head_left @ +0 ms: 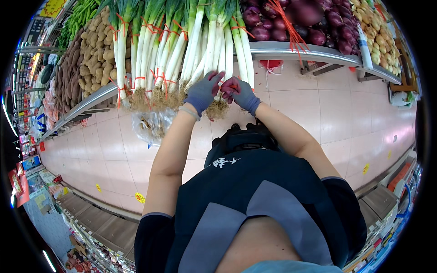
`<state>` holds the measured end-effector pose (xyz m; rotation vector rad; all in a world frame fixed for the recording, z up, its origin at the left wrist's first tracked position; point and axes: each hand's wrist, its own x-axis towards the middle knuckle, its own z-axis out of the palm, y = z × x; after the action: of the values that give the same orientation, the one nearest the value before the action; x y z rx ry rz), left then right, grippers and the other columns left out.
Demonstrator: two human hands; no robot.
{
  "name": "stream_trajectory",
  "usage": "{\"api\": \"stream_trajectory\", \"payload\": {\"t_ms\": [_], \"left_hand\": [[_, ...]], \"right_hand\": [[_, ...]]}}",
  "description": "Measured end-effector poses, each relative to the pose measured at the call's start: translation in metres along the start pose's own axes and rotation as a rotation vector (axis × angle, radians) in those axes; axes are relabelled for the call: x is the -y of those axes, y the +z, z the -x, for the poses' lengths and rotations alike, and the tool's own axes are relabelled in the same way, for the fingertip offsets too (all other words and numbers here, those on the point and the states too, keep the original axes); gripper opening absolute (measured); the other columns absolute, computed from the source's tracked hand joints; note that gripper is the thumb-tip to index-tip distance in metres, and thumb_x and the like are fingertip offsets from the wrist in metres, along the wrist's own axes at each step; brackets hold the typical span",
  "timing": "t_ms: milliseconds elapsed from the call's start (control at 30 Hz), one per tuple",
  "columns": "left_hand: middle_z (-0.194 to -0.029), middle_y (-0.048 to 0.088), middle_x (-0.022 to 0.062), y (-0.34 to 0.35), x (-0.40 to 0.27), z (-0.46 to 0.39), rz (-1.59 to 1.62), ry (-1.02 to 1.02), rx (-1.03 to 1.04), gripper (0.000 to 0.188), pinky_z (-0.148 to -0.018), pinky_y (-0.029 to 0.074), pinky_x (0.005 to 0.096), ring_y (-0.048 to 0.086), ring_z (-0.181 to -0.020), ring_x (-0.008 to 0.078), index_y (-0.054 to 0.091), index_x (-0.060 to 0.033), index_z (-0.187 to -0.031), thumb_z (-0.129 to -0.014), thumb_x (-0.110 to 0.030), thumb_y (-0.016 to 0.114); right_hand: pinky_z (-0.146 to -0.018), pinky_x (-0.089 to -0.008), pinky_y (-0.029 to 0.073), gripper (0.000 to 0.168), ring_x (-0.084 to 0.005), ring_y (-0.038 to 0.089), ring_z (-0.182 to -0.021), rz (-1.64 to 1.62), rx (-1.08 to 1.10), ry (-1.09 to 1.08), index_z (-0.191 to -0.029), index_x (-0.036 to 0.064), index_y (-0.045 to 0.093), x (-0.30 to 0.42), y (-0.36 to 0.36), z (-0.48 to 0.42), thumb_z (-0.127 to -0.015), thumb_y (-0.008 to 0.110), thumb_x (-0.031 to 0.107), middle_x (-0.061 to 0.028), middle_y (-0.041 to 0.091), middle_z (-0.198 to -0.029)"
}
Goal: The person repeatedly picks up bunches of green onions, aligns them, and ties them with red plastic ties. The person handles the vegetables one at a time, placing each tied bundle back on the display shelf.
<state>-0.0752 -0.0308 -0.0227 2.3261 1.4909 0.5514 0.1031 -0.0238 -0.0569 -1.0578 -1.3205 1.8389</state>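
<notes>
Long green-topped leeks lie side by side on the display, their roots towards me, and several bundles are tied with red ties. Over the lower white stalks of one bundle is my left hand, in a grey glove with reddish fingertips. Close to its right, my right hand, gloved alike, has its fingers curled around a piece of red tie. The fingertips of both hands nearly meet above the roots. Whether the left fingers pinch the tie cannot be told. More red strips lie on the red onions.
Red onions and yellow onions are heaped at the right; potatoes, sweet potatoes and green peppers at the left. A metal rail edges the stand. Below the leeks is a clear plastic bag with scraps.
</notes>
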Motion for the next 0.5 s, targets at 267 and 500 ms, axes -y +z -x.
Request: {"api": "stream_trajectory", "payload": {"t_ms": [267, 500], "left_hand": [[-0.089, 0.06, 0.0107, 0.001, -0.037, 0.012, -0.212, -0.304, 0.268, 0.011, -0.066, 0.049, 0.044, 0.06, -0.077, 0.0305, 0.058, -0.0104, -0.086, -0.083, -0.02, 0.054], [-0.082, 0.057, 0.005, 0.007, 0.006, -0.012, 0.671, -0.278, 0.036, 0.034, -0.057, 0.044, 0.027, 0.051, -0.061, 0.0126, 0.056, -0.0111, -0.115, -0.083, -0.005, 0.046]], "right_hand": [[-0.051, -0.0271, 0.049, 0.009, -0.0147, 0.059, -0.06, -0.26, 0.002, 0.149, -0.089, 0.004, 0.051, -0.012, -0.014, -0.018, -0.083, 0.057, 0.0, -0.0089, 0.061, -0.077], [-0.059, -0.0305, 0.048, 0.02, -0.0177, 0.06, -0.073, 1.33, 0.024, -0.824, -0.088, 0.012, 0.054, 0.011, -0.012, -0.017, -0.07, 0.06, 0.008, -0.0038, 0.057, -0.08]]}}
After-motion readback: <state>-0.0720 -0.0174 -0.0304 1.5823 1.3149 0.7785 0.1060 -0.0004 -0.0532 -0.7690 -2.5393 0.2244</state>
